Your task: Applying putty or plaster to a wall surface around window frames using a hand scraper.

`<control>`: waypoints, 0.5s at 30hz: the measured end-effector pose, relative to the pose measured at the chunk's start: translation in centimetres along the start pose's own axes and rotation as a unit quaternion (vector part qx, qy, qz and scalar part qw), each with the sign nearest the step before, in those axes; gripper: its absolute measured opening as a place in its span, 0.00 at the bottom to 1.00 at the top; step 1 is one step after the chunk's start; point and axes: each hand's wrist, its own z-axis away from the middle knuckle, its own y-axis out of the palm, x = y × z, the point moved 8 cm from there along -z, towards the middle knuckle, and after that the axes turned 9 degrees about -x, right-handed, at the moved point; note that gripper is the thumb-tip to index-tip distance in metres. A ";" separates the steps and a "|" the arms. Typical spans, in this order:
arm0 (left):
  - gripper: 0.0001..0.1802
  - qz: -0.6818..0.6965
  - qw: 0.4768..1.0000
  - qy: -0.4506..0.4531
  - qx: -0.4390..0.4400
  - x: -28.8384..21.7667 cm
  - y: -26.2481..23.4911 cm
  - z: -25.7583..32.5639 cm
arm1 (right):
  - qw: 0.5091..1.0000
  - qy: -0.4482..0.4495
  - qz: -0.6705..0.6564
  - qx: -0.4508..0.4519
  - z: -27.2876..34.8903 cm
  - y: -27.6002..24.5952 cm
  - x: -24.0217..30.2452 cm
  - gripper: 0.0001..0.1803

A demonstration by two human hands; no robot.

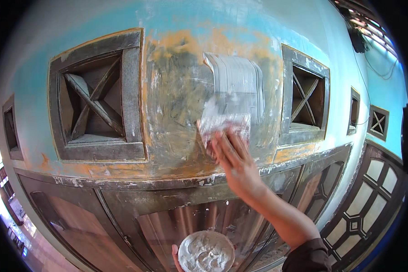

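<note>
My right hand (pixel 235 159) is raised against a worn grey-and-orange wall patch (pixel 177 104), fingers gripping a flat putty blade (pixel 223 123) smeared with white filler. Just above the blade runs a fresh band of white putty (pixel 238 79) in vertical streaks. My left hand (pixel 175 256) shows only as fingers at the bottom edge, holding a round pan of white putty (pixel 206 252) from below.
Two recessed square vents with crossed slats flank the patch, one left (pixel 95 97) and one right (pixel 307 97). Below runs a ledge (pixel 158 182) above glazed window or door frames (pixel 204 217). The turquoise wall continues right with more vents (pixel 377 122).
</note>
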 end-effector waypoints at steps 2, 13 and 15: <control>0.49 0.045 0.997 -0.012 -0.067 -0.1 -1.2 -0.2 | 1.000 -0.009 -0.014 0.023 2.7 0.6 1.7 0.36; 0.45 0.021 0.999 0.035 -0.027 -1.8 0.5 0.6 | 0.995 0.019 -0.067 -0.074 -3.6 -7.6 1.1 0.33; 0.45 0.006 0.999 0.050 -0.014 -1.8 0.7 0.7 | 0.990 -0.003 -0.002 -0.142 -7.2 -7.6 -2.1 0.36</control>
